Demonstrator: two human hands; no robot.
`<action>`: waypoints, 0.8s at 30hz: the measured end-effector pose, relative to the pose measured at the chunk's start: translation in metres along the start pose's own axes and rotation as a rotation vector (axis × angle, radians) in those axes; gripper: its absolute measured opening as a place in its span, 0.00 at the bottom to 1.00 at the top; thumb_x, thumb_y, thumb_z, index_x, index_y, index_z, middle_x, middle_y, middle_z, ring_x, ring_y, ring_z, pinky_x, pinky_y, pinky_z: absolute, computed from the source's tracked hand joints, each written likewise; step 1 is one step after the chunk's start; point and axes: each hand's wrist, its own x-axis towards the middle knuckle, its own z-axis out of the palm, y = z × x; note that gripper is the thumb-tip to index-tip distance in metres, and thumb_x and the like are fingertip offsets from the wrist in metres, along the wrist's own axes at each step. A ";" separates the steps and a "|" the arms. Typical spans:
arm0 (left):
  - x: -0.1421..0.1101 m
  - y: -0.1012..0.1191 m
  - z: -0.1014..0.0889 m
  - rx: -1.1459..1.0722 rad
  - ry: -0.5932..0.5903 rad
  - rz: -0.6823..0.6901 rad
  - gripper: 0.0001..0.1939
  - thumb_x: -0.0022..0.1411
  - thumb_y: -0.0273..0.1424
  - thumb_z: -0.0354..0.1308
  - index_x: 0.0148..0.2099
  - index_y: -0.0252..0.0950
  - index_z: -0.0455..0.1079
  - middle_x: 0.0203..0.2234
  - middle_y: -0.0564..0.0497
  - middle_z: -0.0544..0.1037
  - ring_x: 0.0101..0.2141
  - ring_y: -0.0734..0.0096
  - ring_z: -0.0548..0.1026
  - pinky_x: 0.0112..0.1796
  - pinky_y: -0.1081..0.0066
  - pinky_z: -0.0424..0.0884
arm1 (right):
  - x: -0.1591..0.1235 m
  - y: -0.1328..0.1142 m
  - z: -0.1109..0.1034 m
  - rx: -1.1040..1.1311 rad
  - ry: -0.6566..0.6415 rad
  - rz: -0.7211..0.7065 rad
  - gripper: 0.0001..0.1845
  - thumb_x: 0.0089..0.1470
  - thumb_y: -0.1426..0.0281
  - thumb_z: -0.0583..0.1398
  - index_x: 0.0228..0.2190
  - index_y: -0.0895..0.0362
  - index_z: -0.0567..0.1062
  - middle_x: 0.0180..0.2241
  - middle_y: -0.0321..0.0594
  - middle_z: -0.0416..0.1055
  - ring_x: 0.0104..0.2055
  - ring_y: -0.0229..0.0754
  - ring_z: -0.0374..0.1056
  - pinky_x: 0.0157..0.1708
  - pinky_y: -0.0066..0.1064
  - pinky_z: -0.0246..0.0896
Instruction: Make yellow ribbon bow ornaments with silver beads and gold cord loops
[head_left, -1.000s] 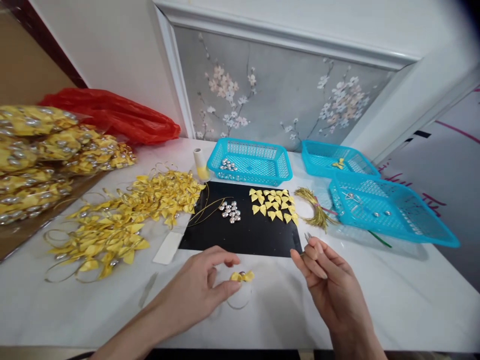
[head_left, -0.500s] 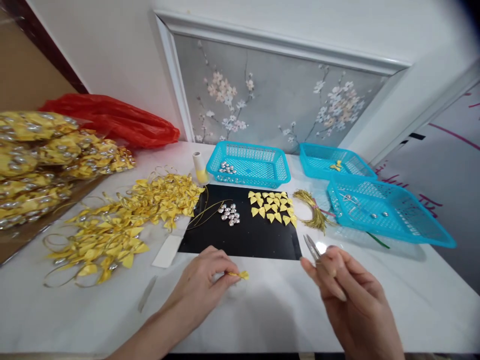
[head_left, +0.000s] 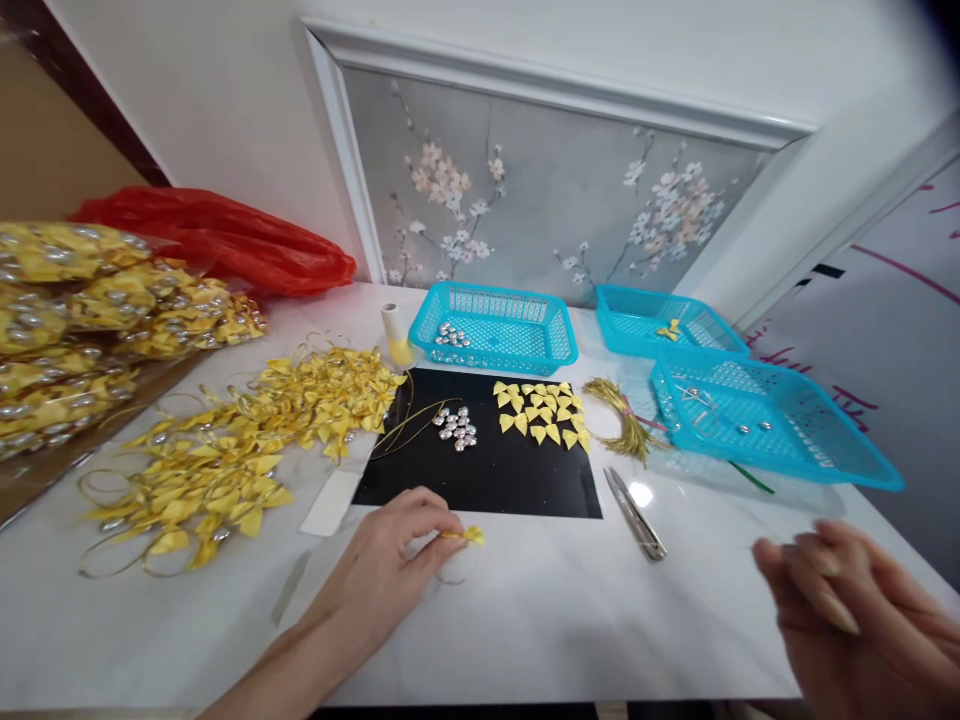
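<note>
My left hand (head_left: 390, 565) rests on the white table and pinches a small yellow bow (head_left: 471, 536) between thumb and fingertips, just in front of the black mat (head_left: 487, 475). Small metal snips (head_left: 636, 512) lie on the table to the right of the mat, free of either hand. My right hand (head_left: 847, 610) is at the lower right, blurred, fingers held loosely together with nothing in them. On the mat lie a cluster of silver beads (head_left: 454, 427) and several yellow bows (head_left: 540, 412).
A heap of finished yellow bows with gold loops (head_left: 240, 440) spreads at the left, beside bagged bows (head_left: 82, 320) and a red bag (head_left: 217, 240). Three turquoise baskets (head_left: 495, 325) (head_left: 660, 320) (head_left: 765, 425) stand at the back and right. A gold wire bundle (head_left: 622, 420) and a thread spool (head_left: 395, 330) lie near the mat.
My right hand has laid the snips down beside the mat and drawn back to the lower right. My left hand has closed on the yellow bow and shifted slightly left.
</note>
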 end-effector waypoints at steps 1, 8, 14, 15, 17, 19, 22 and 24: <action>0.000 0.002 0.000 -0.016 -0.003 -0.010 0.11 0.61 0.32 0.55 0.30 0.40 0.77 0.30 0.52 0.77 0.32 0.66 0.75 0.33 0.71 0.69 | -0.009 0.001 0.009 -0.016 -0.015 0.075 0.13 0.46 0.60 0.68 0.35 0.49 0.79 0.22 0.32 0.64 0.20 0.32 0.61 0.34 0.34 0.73; -0.011 0.022 -0.005 -0.312 -0.007 -0.136 0.07 0.58 0.36 0.59 0.38 0.41 0.75 0.24 0.56 0.76 0.25 0.71 0.74 0.27 0.75 0.71 | -0.034 0.030 0.062 -0.867 -0.564 -0.101 0.22 0.57 0.55 0.52 0.44 0.52 0.77 0.28 0.37 0.77 0.24 0.41 0.70 0.28 0.32 0.66; -0.021 0.033 -0.015 -0.203 0.091 -0.186 0.08 0.52 0.35 0.61 0.33 0.39 0.80 0.25 0.51 0.81 0.24 0.69 0.75 0.26 0.73 0.71 | 0.001 0.046 0.053 -1.176 -0.312 -0.217 0.20 0.54 0.56 0.53 0.39 0.55 0.76 0.40 0.50 0.75 0.39 0.56 0.71 0.33 0.41 0.60; -0.021 0.034 -0.015 -0.186 0.106 -0.200 0.08 0.52 0.35 0.62 0.34 0.39 0.80 0.24 0.52 0.82 0.24 0.68 0.75 0.26 0.73 0.72 | 0.004 0.048 0.052 -1.195 -0.313 -0.223 0.18 0.54 0.57 0.54 0.38 0.54 0.76 0.37 0.49 0.75 0.39 0.57 0.70 0.31 0.40 0.59; -0.022 0.037 -0.015 -0.151 0.118 -0.194 0.08 0.51 0.35 0.62 0.32 0.40 0.80 0.23 0.53 0.82 0.24 0.68 0.77 0.26 0.74 0.73 | 0.007 0.051 0.053 -1.205 -0.330 -0.236 0.14 0.53 0.60 0.55 0.34 0.54 0.75 0.32 0.46 0.75 0.34 0.54 0.70 0.28 0.37 0.56; -0.022 0.039 -0.016 -0.131 0.126 -0.151 0.06 0.52 0.34 0.61 0.31 0.41 0.79 0.23 0.54 0.82 0.25 0.68 0.78 0.26 0.75 0.73 | 0.006 0.052 0.054 -1.175 -0.358 -0.262 0.11 0.54 0.62 0.55 0.32 0.54 0.74 0.29 0.44 0.74 0.30 0.50 0.69 0.26 0.35 0.55; -0.025 0.041 -0.014 -0.114 0.144 -0.072 0.06 0.54 0.34 0.61 0.30 0.42 0.79 0.26 0.53 0.83 0.27 0.68 0.80 0.28 0.76 0.75 | -0.006 0.044 0.058 -1.055 -0.424 -0.337 0.12 0.57 0.61 0.53 0.30 0.54 0.72 0.31 0.43 0.73 0.31 0.47 0.70 0.29 0.35 0.61; -0.028 0.039 -0.012 -0.087 0.161 -0.046 0.06 0.55 0.34 0.60 0.33 0.42 0.79 0.28 0.52 0.83 0.28 0.67 0.80 0.29 0.75 0.76 | -0.023 0.030 0.063 -0.937 -0.481 -0.367 0.15 0.61 0.59 0.51 0.31 0.54 0.71 0.31 0.41 0.72 0.29 0.43 0.70 0.29 0.32 0.64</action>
